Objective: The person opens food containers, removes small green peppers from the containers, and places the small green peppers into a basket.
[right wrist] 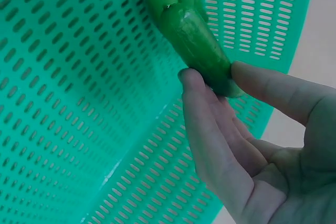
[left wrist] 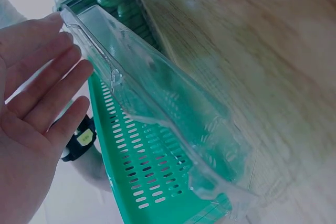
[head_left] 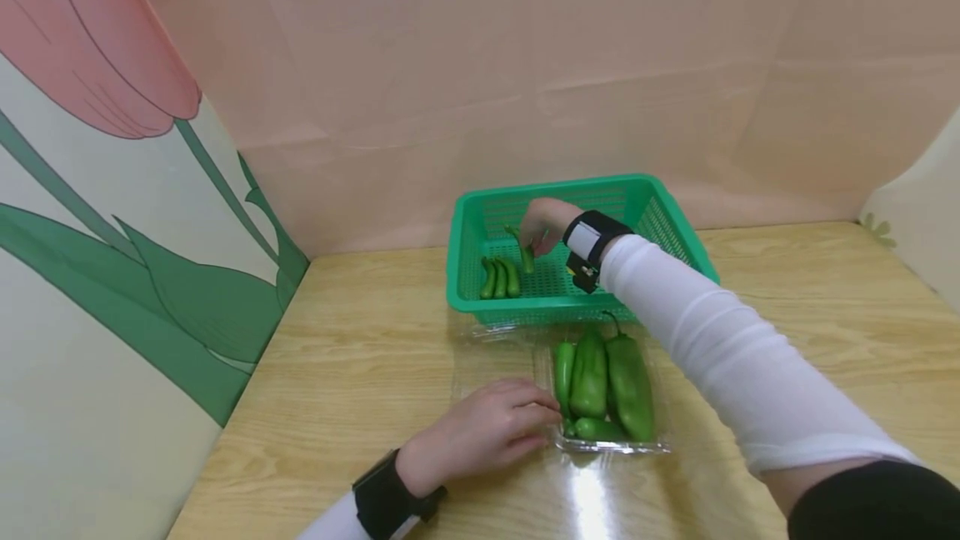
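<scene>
**Pepper going into the basket: lower first, then let go**

My right hand [head_left: 546, 222] is inside the green basket [head_left: 678, 233], pinching a small green pepper [right wrist: 197, 45] between thumb and fingertips [right wrist: 191, 80] at its lower end. Pepper hangs tilted, just above the three peppers [head_left: 500, 277] already lying on the basket floor.

My left hand [head_left: 480, 430] rests flat on the table [head_left: 360, 357], fingers straight and relaxed, tips against the edge of the clear plastic tray [head_left: 660, 445]. Tray sits just in front of the basket and holds several larger peppers [head_left: 606, 386].

How I'd do it well:
- Bring the pepper down until it touches the mesh beside the row, then release. No drop; it would likely roll.
- Lay it parallel to the row.
- Left hand pins the tray; it's light and looks prone to sliding.
- Lift the wrist clear of the basket rim on exit.
</scene>
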Demonstrator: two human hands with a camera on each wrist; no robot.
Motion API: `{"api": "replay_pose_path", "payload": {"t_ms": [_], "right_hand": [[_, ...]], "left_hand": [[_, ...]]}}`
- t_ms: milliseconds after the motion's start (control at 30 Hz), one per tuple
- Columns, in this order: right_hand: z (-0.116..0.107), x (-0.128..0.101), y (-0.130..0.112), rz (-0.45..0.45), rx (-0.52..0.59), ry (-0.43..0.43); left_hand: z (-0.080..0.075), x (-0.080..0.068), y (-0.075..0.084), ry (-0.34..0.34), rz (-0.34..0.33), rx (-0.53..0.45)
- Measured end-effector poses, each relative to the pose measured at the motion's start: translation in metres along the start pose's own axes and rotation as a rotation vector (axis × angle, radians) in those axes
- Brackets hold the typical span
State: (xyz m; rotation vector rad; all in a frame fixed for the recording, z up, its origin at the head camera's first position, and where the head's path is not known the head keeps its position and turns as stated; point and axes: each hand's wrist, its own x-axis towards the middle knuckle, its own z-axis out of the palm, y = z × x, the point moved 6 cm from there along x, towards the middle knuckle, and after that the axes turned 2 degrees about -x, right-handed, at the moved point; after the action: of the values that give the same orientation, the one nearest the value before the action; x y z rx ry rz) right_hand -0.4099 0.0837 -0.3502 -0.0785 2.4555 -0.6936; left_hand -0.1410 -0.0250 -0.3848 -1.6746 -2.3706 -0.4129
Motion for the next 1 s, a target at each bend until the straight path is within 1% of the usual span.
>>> {"api": "replay_pose_path", "payload": {"t_ms": [133, 367, 533, 667, 833, 1000], "right_hand": [[0.005, 0.009, 0.005, 0.01, -0.023, -0.036], [0.014, 0.026, 0.015, 0.037, -0.067, -0.133], [0.017, 0.027, 0.019, 0.05, -0.076, -0.161], [0.02, 0.026, 0.022, 0.057, -0.057, -0.159], [0.022, 0.028, 0.024, 0.079, 0.015, -0.16], [0.027, 0.036, 0.027, 0.096, 0.064, -0.19]], "left_hand": [[0.0, 0.0, 0.0, -0.001, 0.003, -0.001], [0.0, 0.0, 0.0, 0.002, -0.001, 0.0], [0.0, 0.001, 0.0, 0.001, -0.007, 0.0], [0.0, 0.001, 0.0, 0.007, -0.004, 0.004], [-0.001, 0.0, 0.001, 0.023, 0.009, 0.015], [-0.002, 0.0, 0.001, 0.036, 0.007, -0.001]]}}
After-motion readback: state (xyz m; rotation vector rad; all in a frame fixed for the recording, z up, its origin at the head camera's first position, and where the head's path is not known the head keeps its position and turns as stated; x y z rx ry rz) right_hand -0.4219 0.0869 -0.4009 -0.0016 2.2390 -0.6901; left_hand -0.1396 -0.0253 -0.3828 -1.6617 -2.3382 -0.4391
